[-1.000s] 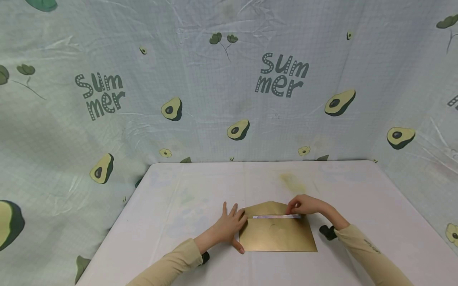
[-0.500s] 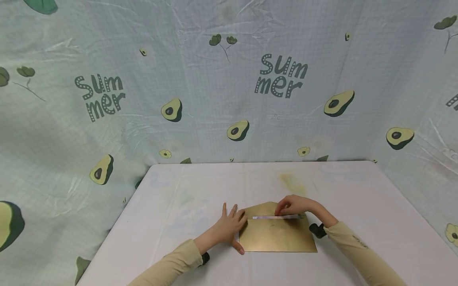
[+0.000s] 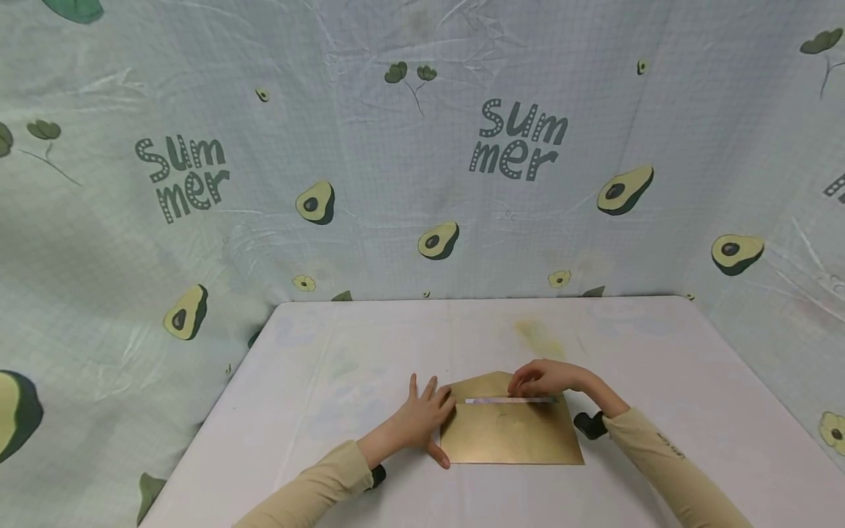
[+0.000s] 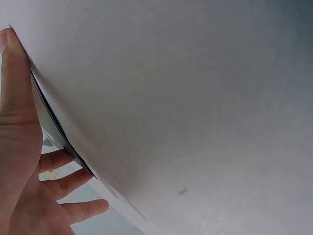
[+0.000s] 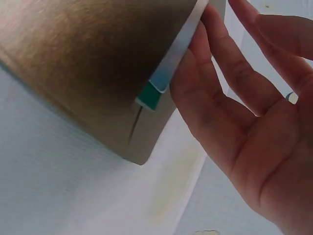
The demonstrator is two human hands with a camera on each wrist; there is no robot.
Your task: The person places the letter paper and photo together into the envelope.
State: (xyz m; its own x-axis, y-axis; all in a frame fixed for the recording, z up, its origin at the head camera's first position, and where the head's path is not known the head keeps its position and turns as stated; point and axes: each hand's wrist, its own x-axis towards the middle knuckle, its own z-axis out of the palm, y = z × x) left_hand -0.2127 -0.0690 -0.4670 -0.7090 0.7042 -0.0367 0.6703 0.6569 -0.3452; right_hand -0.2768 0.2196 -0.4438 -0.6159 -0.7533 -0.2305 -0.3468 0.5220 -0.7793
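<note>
A gold envelope [image 3: 511, 436] lies on the table, its flap unfolded toward the far side. From its opening peeks a thin pale strip of sheets [image 3: 485, 401]; in the right wrist view, a light blue sheet [image 5: 172, 61] overlaps a green one [image 5: 149, 96]. My left hand [image 3: 419, 422] rests spread at the envelope's left edge, thumb near the lower corner. In the left wrist view, that hand [image 4: 24, 166] touches the envelope's edge. My right hand [image 3: 546, 378] reaches over the opening, and its fingertips touch the sheets' edge. Its thumb [image 5: 286, 36] stands apart from them.
A white-covered table [image 3: 356, 345] carries the envelope, with a yellowish stain [image 3: 540, 337] toward the back. Behind it hangs a pale curtain [image 3: 370, 161] printed with avocados and lettering. A black wrist camera [image 3: 590, 425] sits beneath the right forearm.
My right hand has shifted left along the opening, mostly in the first half second. The left hand and the envelope stay put.
</note>
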